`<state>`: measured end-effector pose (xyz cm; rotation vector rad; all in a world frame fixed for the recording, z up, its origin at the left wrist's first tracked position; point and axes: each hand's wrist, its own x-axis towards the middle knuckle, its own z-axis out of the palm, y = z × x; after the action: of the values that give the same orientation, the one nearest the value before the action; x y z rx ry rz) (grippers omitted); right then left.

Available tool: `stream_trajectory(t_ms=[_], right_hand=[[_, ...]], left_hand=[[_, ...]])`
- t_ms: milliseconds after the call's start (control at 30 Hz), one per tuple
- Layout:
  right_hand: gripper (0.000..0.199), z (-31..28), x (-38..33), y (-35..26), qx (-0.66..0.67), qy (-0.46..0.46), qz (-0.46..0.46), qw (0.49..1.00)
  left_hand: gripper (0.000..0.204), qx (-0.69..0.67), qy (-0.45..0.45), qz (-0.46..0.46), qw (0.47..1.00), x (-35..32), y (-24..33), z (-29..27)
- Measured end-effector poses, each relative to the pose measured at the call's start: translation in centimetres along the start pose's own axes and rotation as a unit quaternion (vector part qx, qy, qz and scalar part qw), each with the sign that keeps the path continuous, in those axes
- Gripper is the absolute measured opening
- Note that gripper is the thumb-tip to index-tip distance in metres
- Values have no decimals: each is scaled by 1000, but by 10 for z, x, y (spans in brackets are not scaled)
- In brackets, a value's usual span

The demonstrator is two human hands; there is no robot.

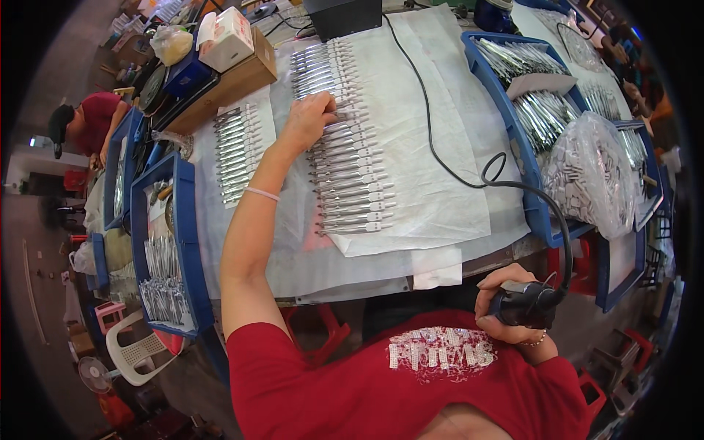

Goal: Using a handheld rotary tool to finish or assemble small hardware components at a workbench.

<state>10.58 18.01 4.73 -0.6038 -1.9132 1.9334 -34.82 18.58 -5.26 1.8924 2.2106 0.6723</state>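
My left hand (311, 119) reaches over a long column of slim silver metal parts with flat white ends (350, 176), laid side by side on white sheeting. Its fingers are closed at the upper half of the column. What is between the fingertips cannot be made out. Close to my chest, below the table's front edge, my right hand (502, 293) grips a black corded hand tool (522, 303). The tool's working tip is hidden. From it a thick black cable (546, 198) loops up across the table.
A shorter row of similar parts (238, 150) lies left of my forearm. Blue trays (192, 253) of metal pieces stand at the left, and another blue tray (534, 202) at the right carries a clear bag (591, 172) of white pieces. A black box (343, 18) stands at the back.
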Motion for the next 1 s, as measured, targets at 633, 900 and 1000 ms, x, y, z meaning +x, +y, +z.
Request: stream_trajectory(t_ms=[633, 900, 1000], right_hand=[[45, 2, -10, 20, 2, -44, -33, 998], [50, 6, -16, 35, 5, -10, 129, 992], [48, 8, -12, 42, -29, -27, 150, 988]], left_hand=[[36, -751, -80, -281, 592, -231, 263, 68], [41, -839, -78, -339, 419, -237, 285, 119], [40, -865, -41, -362, 346, -234, 286, 126]])
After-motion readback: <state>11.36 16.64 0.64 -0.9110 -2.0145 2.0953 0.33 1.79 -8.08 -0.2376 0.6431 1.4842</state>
